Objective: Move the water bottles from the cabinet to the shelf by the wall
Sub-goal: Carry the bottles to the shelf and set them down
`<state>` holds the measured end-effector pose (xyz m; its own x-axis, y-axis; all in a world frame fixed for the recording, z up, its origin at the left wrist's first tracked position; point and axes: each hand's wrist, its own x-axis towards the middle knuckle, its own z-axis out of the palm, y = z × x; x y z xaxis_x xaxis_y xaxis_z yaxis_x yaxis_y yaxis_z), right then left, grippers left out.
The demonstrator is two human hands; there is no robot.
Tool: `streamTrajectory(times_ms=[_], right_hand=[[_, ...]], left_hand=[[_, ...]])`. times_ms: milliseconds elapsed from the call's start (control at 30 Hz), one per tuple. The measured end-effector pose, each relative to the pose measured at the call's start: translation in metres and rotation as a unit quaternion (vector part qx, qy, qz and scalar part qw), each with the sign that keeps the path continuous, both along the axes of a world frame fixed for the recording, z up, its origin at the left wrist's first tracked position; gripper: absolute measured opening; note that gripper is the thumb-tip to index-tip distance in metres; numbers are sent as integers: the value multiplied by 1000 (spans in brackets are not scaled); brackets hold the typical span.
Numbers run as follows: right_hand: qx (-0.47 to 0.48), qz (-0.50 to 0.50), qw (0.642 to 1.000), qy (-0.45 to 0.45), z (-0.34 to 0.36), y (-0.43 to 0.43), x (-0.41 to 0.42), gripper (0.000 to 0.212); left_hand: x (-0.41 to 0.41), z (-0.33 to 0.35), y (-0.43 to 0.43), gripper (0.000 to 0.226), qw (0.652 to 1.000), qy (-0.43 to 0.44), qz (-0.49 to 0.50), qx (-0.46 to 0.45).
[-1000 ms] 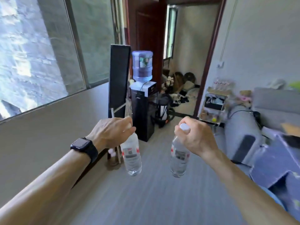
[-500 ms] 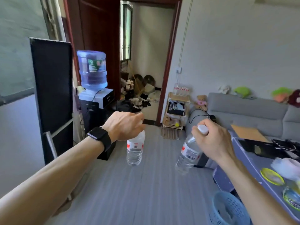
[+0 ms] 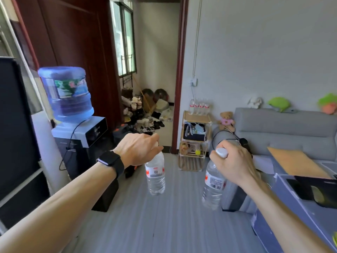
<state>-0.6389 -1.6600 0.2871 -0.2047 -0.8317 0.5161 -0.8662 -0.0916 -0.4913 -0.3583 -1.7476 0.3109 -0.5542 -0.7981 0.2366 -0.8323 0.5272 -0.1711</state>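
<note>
My left hand (image 3: 138, 148) grips a clear water bottle (image 3: 155, 177) by its neck, and the bottle hangs straight down over the grey floor. My right hand (image 3: 235, 161) holds a second clear water bottle (image 3: 212, 187) by its white cap, tilted slightly. Ahead by the white wall stands a small wooden shelf (image 3: 196, 141). Several water bottles (image 3: 199, 106) with red labels stand in a row on its top. Both hands are well short of the shelf.
A water dispenser (image 3: 73, 114) with a blue jug stands at the left beside a black panel (image 3: 16, 136). A grey sofa (image 3: 284, 136) and a blue table (image 3: 300, 207) fill the right side. An open doorway (image 3: 155, 88) leads to a cluttered room.
The view has turned right and moved forward, so the shelf and the sofa look nearer. Both hands keep hold of their bottles, with the right bottle swinging more upright.
</note>
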Motion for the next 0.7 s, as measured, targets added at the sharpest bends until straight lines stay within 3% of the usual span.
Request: streamTrajectory(times_ms=[233, 467, 700], right_hand=[[70, 5, 998, -8, -21, -150, -36, 19], [100, -8, 995, -11, -31, -300, -57, 21], [90, -47, 994, -36, -22, -428, -90, 21]], left_hand=[[-22, -14, -144, 35, 999, 17, 31, 20], [-46, -44, -308, 35, 998, -26, 22, 46], [-81, -37, -468, 29, 998, 20, 6, 67]])
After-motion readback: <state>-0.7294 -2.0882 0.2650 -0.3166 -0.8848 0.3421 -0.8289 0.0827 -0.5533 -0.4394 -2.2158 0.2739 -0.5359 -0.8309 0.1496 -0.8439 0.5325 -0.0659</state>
